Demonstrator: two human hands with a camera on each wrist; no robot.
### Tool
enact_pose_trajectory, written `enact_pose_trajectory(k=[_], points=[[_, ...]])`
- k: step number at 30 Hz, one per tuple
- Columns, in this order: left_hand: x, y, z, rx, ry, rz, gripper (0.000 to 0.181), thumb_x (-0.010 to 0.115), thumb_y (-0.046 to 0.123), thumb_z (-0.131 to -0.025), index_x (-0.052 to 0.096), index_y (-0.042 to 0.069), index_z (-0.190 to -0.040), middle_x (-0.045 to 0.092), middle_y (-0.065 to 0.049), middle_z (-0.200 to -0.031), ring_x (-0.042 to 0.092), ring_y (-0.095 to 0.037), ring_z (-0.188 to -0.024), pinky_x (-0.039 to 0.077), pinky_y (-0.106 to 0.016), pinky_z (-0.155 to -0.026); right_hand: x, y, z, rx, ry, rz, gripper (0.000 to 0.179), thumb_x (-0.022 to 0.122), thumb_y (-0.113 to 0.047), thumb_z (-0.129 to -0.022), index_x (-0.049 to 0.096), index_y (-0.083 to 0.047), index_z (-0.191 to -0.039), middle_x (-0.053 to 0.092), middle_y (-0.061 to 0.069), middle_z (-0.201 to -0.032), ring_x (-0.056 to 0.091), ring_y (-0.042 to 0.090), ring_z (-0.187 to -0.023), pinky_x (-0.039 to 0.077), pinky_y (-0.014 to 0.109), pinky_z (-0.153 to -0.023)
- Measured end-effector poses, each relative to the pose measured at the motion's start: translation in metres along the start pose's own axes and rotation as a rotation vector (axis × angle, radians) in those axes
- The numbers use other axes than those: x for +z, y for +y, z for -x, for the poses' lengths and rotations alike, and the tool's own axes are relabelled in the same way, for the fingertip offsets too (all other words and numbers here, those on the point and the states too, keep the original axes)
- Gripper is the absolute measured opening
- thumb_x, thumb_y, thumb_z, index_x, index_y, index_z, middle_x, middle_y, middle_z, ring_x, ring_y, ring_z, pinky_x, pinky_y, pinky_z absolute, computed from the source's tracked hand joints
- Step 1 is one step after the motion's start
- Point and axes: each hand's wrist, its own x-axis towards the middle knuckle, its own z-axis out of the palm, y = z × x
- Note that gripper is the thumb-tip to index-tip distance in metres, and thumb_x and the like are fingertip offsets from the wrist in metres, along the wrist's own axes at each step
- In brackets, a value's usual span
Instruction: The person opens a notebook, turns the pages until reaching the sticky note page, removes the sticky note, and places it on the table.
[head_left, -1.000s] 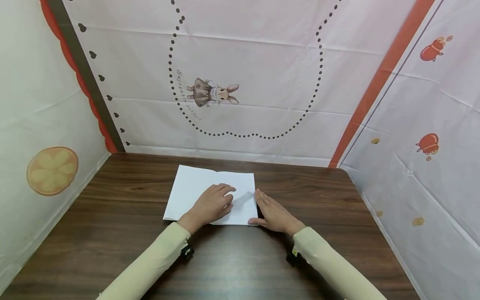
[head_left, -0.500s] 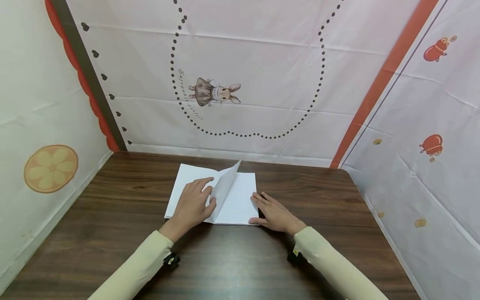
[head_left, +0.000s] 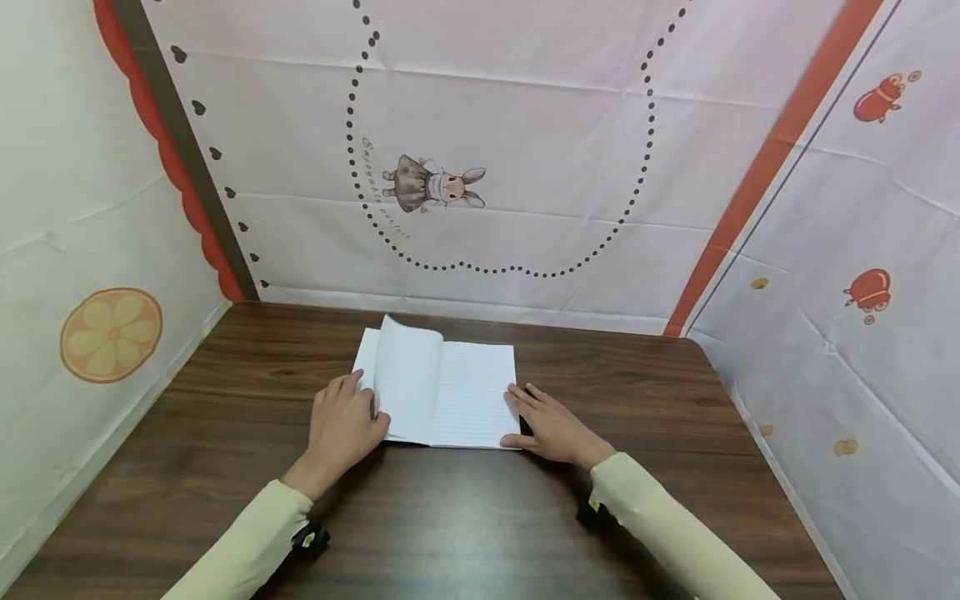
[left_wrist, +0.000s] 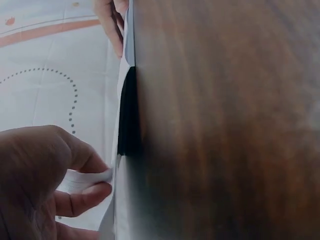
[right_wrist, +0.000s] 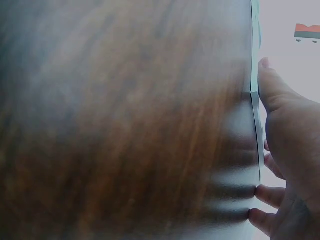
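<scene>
An open notebook point(head_left: 475, 396) with lined white pages lies on the table in the head view. My left hand point(head_left: 341, 425) is at its left side and pinches the edge of a turned page point(head_left: 408, 379), whose far corner stands up and curls. Up close in the left wrist view, thumb and finger meet on the curled paper point(left_wrist: 80, 181). My right hand point(head_left: 551, 431) rests on the right edge of the notebook, fingers extended and the thumb at the near corner. In the right wrist view some fingertips point(right_wrist: 260, 220) touch down just past the edge.
The dark wood-grain table point(head_left: 465, 525) runs back to a printed cloth wall point(head_left: 525, 167) with a rabbit picture. More cloth hangs along the left and right sides. A small black wrist device point(head_left: 310, 540) sits below the left sleeve point(head_left: 240, 542).
My left hand has moved left across the notebook, carrying a page up from the right side and over onto the left. My right hand has stayed at the right edge.
</scene>
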Motion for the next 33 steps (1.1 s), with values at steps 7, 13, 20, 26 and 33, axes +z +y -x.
enact_pose_trajectory(k=[7,13,20,26,33], points=[[0.001,-0.006,0.006,-0.101,-0.128,-0.006,0.020,0.070,0.020,-0.079,0.057,0.005,-0.076,0.056,-0.034,-0.135,0.049,-0.054,-0.127,0.040,-0.068,-0.098,0.000,0.000,0.000,-0.004,-0.010,0.001,0.084,0.055,-0.057,-0.101,0.031,-0.001,-0.159,0.026,0.019,-0.166,0.022,0.042,-0.154,0.022,0.052,-0.124],[-0.001,-0.016,0.001,-0.040,-0.136,0.012,0.078,0.084,0.023,-0.077,0.047,-0.007,-0.140,0.034,-0.037,-0.154,0.033,-0.056,-0.141,0.034,-0.070,-0.108,-0.002,-0.001,0.002,-0.010,-0.006,-0.010,0.083,0.056,-0.054,-0.101,0.031,0.000,-0.159,0.026,0.019,-0.166,0.022,0.041,-0.154,0.021,0.051,-0.124],[-0.006,-0.032,-0.001,0.267,-0.388,0.079,0.065,0.068,0.013,-0.098,0.040,0.008,-0.157,0.033,-0.025,-0.162,0.026,-0.051,-0.149,0.026,-0.072,-0.113,-0.002,-0.002,0.001,-0.021,0.001,-0.008,0.083,0.056,-0.054,-0.101,0.032,0.000,-0.158,0.027,0.020,-0.166,0.023,0.041,-0.154,0.021,0.052,-0.124],[-0.009,-0.041,-0.001,0.303,-0.526,0.162,0.055,0.058,0.014,-0.104,0.042,0.009,-0.156,0.037,-0.027,-0.159,0.032,-0.053,-0.146,0.025,-0.071,-0.114,0.000,0.000,0.001,-0.006,-0.009,-0.026,0.084,0.055,-0.056,-0.101,0.031,0.000,-0.159,0.026,0.019,-0.166,0.021,0.042,-0.154,0.022,0.053,-0.123],[-0.010,-0.047,0.005,0.340,-0.487,0.175,0.052,0.060,0.020,-0.103,0.048,0.004,-0.152,0.038,-0.029,-0.157,0.035,-0.052,-0.144,0.030,-0.068,-0.114,-0.002,-0.001,0.003,0.035,-0.033,-0.048,0.084,0.054,-0.058,-0.101,0.030,-0.005,-0.160,0.024,0.015,-0.168,0.018,0.040,-0.155,0.022,0.053,-0.124]])
